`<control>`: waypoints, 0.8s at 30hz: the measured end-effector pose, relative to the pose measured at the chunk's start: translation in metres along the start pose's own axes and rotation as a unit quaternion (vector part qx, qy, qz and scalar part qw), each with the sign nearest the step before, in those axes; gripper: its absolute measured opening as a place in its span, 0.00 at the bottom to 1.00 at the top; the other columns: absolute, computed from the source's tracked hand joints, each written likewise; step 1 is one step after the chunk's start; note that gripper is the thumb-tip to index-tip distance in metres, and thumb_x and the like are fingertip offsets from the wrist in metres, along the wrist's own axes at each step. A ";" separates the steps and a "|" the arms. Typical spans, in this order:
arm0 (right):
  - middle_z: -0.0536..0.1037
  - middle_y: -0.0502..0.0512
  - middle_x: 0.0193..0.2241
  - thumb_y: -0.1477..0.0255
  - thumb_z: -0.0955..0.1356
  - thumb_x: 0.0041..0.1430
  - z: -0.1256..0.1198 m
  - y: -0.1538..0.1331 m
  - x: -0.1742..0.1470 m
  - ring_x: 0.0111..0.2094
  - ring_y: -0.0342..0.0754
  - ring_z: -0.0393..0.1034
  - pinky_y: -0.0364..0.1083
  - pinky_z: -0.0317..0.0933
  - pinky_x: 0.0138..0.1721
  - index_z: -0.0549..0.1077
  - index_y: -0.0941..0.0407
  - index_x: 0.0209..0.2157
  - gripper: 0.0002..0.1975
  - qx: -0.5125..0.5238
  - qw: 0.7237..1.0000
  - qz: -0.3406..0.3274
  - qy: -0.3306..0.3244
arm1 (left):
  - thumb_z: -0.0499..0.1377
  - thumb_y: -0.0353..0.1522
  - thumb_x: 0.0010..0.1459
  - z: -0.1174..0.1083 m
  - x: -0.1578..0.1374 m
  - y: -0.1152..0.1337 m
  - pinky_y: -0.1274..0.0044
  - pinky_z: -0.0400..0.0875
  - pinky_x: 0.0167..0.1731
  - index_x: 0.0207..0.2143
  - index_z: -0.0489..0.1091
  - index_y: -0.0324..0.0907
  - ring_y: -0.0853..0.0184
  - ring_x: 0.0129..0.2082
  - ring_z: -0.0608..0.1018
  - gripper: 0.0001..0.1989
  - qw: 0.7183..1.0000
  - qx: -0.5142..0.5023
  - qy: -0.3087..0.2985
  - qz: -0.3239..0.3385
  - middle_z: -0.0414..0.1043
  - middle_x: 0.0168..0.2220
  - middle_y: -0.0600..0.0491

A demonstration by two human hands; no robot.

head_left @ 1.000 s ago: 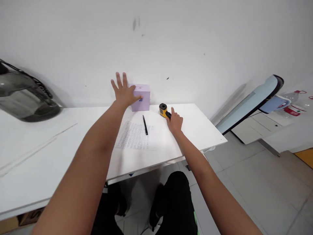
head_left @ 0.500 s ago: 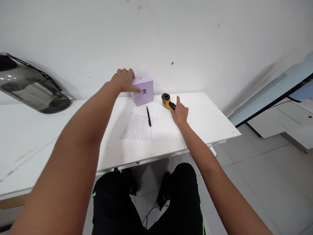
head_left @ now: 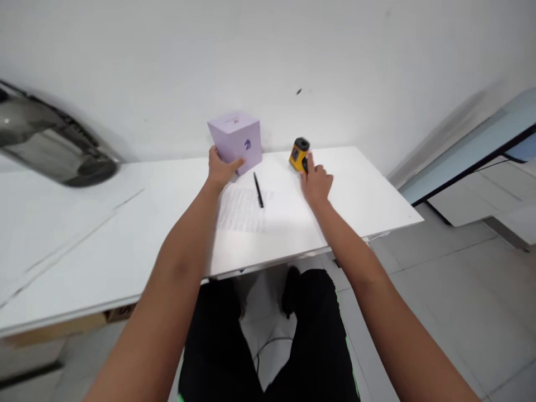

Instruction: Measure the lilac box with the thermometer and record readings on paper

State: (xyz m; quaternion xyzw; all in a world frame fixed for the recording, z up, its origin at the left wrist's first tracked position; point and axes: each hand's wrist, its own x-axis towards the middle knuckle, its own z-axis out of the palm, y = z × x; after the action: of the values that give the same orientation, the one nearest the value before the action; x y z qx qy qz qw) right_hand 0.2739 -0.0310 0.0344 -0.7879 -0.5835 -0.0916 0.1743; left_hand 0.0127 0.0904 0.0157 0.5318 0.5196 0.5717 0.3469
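A pale purple box [head_left: 239,139] with a small dark emblem stands near the wall, slightly tilted. My left hand [head_left: 223,166] grips its lower left part, thumb across the front face, the other fingers partly hidden behind it. To the right, my right hand [head_left: 317,180] is wrapped round the black handle of a yellow and black infrared thermometer gun [head_left: 298,154], whose head points up toward the wall. Between the hands a black pen [head_left: 258,191] lies on a sheet of handwritten paper [head_left: 240,209].
The white table [head_left: 268,248] runs along the wall [head_left: 176,72]. A grey translucent water bottle [head_left: 54,137] stands at the far left. A glass-like panel with a dark edge [head_left: 473,164] is on the right. My legs are under the table's front edge.
My left hand has shifted from the box's top left edge to its lower side, and the box has turned. My right hand has closed on the thermometer gun's handle and tilted it up.
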 end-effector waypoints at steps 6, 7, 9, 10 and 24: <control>0.73 0.68 0.54 0.60 0.60 0.68 0.007 0.015 0.000 0.52 0.61 0.70 0.59 0.60 0.53 0.47 0.55 0.72 0.36 0.175 0.981 0.043 0.072 | 0.76 0.35 0.41 -0.012 -0.014 0.025 0.66 0.62 0.64 0.59 0.58 0.41 0.55 0.64 0.67 0.45 0.991 -0.011 0.130 0.025 0.63 0.62 0.39; 0.73 0.68 0.55 0.59 0.60 0.67 0.006 0.016 -0.001 0.53 0.61 0.70 0.59 0.61 0.54 0.47 0.55 0.71 0.36 0.213 0.972 0.058 0.078 | 0.77 0.36 0.41 -0.017 -0.017 0.037 0.65 0.61 0.65 0.59 0.59 0.41 0.54 0.65 0.66 0.45 0.987 -0.023 0.155 0.028 0.62 0.62 0.39; 0.75 0.67 0.52 0.57 0.60 0.67 0.001 0.013 -0.004 0.50 0.59 0.73 0.57 0.64 0.52 0.52 0.55 0.68 0.32 0.289 0.945 0.120 0.095 | 0.77 0.38 0.40 -0.028 -0.023 0.068 0.64 0.57 0.67 0.59 0.60 0.44 0.52 0.69 0.60 0.46 0.975 -0.058 0.209 0.052 0.61 0.64 0.41; 0.76 0.66 0.50 0.56 0.61 0.66 -0.003 0.007 -0.003 0.48 0.58 0.74 0.57 0.66 0.50 0.54 0.56 0.66 0.32 0.327 0.926 0.149 0.114 | 0.77 0.39 0.41 -0.033 -0.027 0.086 0.63 0.57 0.67 0.59 0.60 0.46 0.51 0.70 0.58 0.45 0.972 -0.082 0.211 0.068 0.61 0.64 0.42; 0.69 0.49 0.25 0.56 0.65 0.60 -0.194 -0.136 -0.016 0.23 0.47 0.66 0.48 0.63 0.27 0.73 0.49 0.41 0.13 0.731 0.635 -0.243 0.057 | 0.74 0.47 0.45 -0.057 -0.054 0.198 0.66 0.73 0.53 0.48 0.70 0.44 0.56 0.52 0.79 0.31 0.945 -0.285 0.088 0.133 0.77 0.49 0.46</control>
State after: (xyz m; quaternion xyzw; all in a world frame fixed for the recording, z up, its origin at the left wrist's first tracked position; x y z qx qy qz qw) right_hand 0.1511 -0.0843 0.2309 -0.2263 -0.6189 0.2809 0.6978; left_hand -0.0011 -0.0166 0.1991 0.4229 0.2880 0.7811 0.3578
